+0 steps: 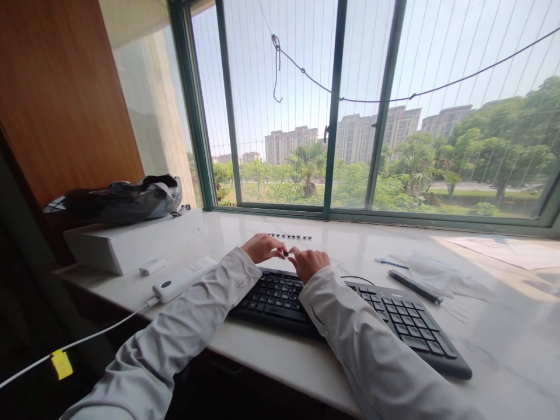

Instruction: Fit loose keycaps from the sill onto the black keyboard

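Both my hands meet above the back edge of a black keyboard (273,297). A small black keycap (286,254) is pinched between the fingertips of my left hand (262,249) and my right hand (310,262). Just beyond them, a row of several black keycaps (297,237) lies on the white marble counter (350,233). My right forearm crosses over the keyboard and hides part of its middle. Its number pad (409,321) shows to the right of that sleeve.
Right of the keyboard lie a dark narrow bar (415,286), a thin blue tool (392,263) and clear plastic wrapping (437,271). A white power strip (184,281) with a cable sits at left. Behind it, a white box (135,242) carries a dark bag (126,198).
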`<move>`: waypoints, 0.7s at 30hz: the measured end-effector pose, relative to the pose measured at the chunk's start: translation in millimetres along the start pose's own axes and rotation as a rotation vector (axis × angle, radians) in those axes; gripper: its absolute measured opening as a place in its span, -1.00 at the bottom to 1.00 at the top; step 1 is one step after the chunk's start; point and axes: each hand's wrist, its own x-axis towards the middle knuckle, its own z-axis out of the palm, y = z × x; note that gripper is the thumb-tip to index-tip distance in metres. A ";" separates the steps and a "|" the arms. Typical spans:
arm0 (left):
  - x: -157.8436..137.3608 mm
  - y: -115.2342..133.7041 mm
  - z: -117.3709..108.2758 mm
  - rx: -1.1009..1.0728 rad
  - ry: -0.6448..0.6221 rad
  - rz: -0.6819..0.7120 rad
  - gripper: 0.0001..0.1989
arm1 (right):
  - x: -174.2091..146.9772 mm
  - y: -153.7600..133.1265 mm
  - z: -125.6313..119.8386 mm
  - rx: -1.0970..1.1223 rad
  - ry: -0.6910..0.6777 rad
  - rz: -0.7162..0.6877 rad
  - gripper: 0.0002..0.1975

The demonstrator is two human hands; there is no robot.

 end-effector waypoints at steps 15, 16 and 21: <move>0.8 5.4 4.0 -0.012 -0.012 0.049 -0.86 | 1.5 -2.8 5.4 0.009 -0.014 0.022 -0.67; 0.7 5.8 3.4 -0.010 -0.012 0.050 -0.86 | 1.6 -2.8 5.6 0.009 -0.018 0.018 -0.67; -0.1 3.8 2.8 -0.014 -0.006 0.062 -0.86 | 2.8 -2.5 6.5 0.017 -0.035 0.009 -0.70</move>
